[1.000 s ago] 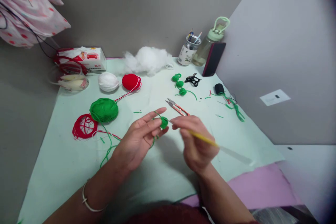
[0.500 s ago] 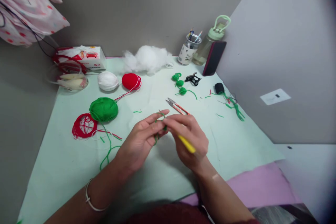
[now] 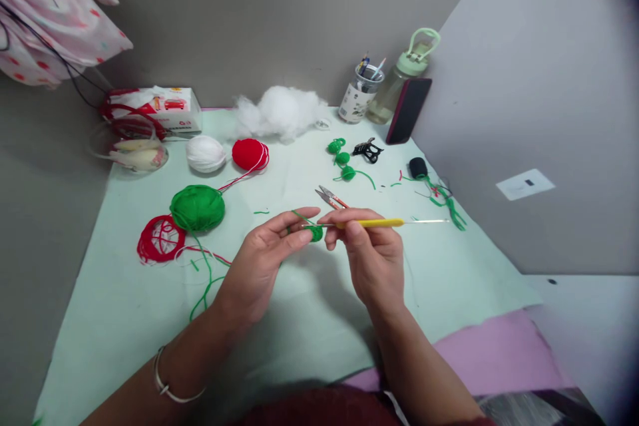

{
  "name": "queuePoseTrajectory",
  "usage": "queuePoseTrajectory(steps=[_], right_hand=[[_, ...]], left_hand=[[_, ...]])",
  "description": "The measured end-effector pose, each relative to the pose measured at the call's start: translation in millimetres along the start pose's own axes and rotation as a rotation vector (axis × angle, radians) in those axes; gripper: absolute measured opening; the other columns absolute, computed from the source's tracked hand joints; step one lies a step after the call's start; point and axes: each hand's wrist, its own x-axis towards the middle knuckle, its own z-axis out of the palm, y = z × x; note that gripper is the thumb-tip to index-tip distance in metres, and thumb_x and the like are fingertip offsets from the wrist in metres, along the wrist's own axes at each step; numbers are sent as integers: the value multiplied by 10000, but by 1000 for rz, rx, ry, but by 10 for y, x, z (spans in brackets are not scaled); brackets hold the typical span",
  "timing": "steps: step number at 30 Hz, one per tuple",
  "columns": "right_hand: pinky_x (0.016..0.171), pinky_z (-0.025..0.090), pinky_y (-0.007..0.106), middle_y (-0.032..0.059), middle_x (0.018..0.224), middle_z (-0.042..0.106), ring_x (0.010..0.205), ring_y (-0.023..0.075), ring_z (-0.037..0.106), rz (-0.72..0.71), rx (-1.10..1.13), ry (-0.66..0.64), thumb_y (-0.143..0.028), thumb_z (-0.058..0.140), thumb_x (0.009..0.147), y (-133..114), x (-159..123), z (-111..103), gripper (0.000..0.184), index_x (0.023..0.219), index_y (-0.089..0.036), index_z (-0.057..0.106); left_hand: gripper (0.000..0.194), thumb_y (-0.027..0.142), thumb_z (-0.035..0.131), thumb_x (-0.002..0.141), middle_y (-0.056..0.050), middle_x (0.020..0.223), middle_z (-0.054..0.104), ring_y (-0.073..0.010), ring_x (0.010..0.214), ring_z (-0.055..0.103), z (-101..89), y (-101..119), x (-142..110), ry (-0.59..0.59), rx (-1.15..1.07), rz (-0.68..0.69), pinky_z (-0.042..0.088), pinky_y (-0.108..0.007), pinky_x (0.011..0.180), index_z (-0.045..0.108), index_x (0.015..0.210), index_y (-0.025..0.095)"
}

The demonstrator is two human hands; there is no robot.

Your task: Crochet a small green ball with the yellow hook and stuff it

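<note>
Green crochet piece sits pinched between left fingers, clamped on its edge.

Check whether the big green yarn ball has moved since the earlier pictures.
No, the green yarn ball hasn't visibly moved: it sits in the same spot relative to the red-and-white box, with no shift either way.

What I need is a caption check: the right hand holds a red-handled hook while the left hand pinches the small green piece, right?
No: the head view shows the hook is yellow-handled, not red-handled. The right hand does hold it, and the left hand does pinch the small green piece.
</note>
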Motion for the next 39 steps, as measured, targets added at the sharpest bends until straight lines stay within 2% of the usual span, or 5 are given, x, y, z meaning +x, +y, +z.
queuePoseTrajectory(steps=[8, 21, 27, 34, 39], right_hand=[[646, 633, 294, 37, 944, 815, 680, 133, 722, 43, 75, 11, -358, 579, 1077, -38, 10, 3, 221, 1004, -229, 743], [694, 646, 341, 49, 1009, 804, 804, 174, 750, -375, -351, -52, -198, 529, 1083, -43, -89, 41, 241, 1155, -267, 748], [783, 664, 339, 48, 1185, 788, 968, 196, 767, -624, -895, -100, -117, 657, 996, 18, -177, -9, 382, 1282, -352, 752], [655, 627, 339, 48, 933, 780, 694, 153, 697, -129, -166, 56, -296, 584, 1067, -40, -24, 7, 217, 1039, -240, 793], [634, 615, 328, 48, 979, 808, 752, 169, 710, -187, -241, 25, -245, 633, 1039, -31, -41, 88, 186, 1073, -274, 814]], left_hand=[[284, 311, 828, 830, -26, 978, 706, -192, 963, 552, 2, 66, -26, 6, 41, -30, 399, -331, 916, 860, 1112, 290], [296, 273, 823, 890, 4, 1010, 685, -209, 1130, 584, -36, -14, -59, 99, 294, 225, 369, -340, 1064, 831, 1169, 370], [435, 299, 862, 839, 8, 873, 680, -175, 947, 634, 14, 12, -29, -4, -100, -40, 457, -337, 979, 789, 1268, 289], [388, 259, 846, 840, -4, 908, 718, -164, 946, 636, -13, 68, 7, -17, -157, -38, 450, -329, 1006, 809, 1226, 252], [324, 277, 847, 859, 1, 923, 723, -166, 959, 620, 46, 18, -49, -31, -48, 26, 442, -305, 958, 819, 1181, 267]])
